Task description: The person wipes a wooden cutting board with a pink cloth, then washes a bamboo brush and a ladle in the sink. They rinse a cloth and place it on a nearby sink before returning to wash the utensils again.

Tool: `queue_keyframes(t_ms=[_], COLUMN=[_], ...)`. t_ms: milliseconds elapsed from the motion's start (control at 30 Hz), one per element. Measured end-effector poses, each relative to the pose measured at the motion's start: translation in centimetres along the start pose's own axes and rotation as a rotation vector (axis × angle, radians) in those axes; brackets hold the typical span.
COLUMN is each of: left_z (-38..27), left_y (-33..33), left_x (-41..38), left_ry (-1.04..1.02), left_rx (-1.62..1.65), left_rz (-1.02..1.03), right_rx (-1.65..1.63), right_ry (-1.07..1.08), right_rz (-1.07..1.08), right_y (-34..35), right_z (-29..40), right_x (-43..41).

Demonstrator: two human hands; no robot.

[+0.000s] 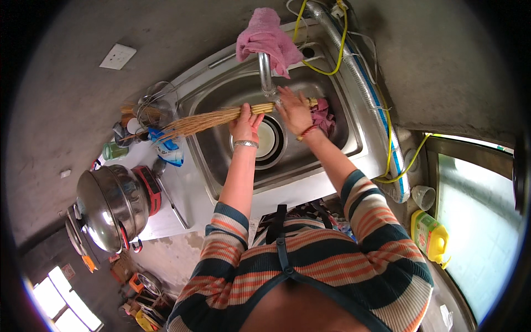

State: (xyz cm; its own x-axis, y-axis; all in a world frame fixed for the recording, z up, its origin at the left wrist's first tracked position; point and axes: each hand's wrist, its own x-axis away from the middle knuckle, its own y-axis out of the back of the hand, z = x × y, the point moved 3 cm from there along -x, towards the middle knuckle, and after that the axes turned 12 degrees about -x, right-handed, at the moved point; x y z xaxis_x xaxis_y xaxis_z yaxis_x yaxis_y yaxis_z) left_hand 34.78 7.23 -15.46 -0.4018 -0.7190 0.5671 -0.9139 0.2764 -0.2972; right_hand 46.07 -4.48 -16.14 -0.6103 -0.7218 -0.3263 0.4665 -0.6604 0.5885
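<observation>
A straw whisk brush (211, 119) lies across the sink, its bristles pointing left and its bound handle reaching right. My left hand (245, 123) grips the bundle near its middle, with the thumb on top. Under the running tap (265, 72), my right hand (293, 108) lies over the handle with its fingers spread; whether it grips it cannot be made out. Below my left hand, a white bowl (265, 139) sits within a larger round metal vessel in the stainless steel sink (220, 166). A pink cloth (324, 118) lies in the basin right of my right hand.
Another pink cloth (267, 37) drapes over the tap. At left are a large steel steamer pot (112, 203), a ladle (172, 203), a blue and white packet (168, 147) and wire strainers (157, 103). A foil-wrapped pipe (369, 91) and yellow cable run at right, near a yellow jug (429, 236).
</observation>
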Motion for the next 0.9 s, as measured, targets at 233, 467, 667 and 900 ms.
queue_keyframes(t_ms=[233, 467, 667, 900], left_z=[0.5, 0.8, 1.2, 1.5], left_y=[2.1, 0.3, 0.7, 1.4], left_x=[-1.5, -0.8, -0.5, -1.1], left_ry=[0.0, 0.039, 0.102, 0.123], left_rx=[0.018, 0.013, 0.047, 0.025], left_rz=[-0.066, -0.079, -0.131, -0.247], right_rx=[0.271, -0.064, -0.107, -0.249], right_ry=[0.206, 0.062, 0.004, -0.006], right_rz=[0.221, -0.124, -0.204, -0.112], right_y=[1.0, 0.2, 2.4, 0.6], right_z=[3.1, 2.9, -2.2, 1.6], right_x=[-0.8, -0.2, -0.2, 0.4])
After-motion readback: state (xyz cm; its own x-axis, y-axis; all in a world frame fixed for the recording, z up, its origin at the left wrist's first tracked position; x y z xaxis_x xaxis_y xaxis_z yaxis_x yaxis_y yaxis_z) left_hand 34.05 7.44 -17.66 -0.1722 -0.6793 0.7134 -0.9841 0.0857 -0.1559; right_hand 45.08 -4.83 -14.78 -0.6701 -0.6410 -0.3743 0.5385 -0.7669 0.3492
